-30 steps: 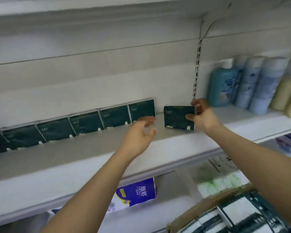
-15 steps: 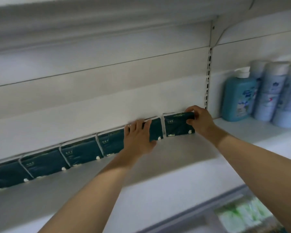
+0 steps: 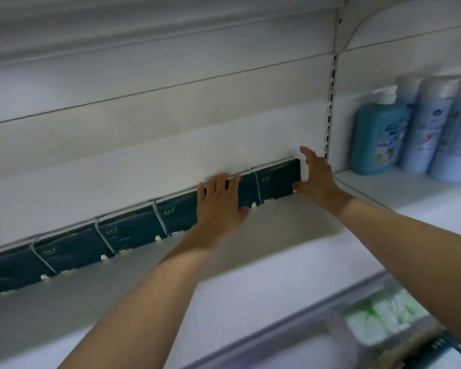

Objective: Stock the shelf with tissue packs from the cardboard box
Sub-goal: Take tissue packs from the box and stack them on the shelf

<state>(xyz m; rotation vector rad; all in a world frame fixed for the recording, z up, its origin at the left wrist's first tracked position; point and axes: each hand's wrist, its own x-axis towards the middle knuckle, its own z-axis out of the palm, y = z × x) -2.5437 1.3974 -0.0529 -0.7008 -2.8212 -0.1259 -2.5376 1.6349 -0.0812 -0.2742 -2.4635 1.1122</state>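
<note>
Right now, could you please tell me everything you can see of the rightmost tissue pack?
The rightmost pack is a dark green rectangle with small pale print and white edges. It stands upright on the shelf against the back wall, touching its left neighbour. The right hand, fingers straight, touches its right end.

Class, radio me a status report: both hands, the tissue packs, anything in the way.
Left hand open, flat on second-last pack. Right hand open against end pack, no grip. Both packs upright at shelf back. Bottles further right, apart.
</note>
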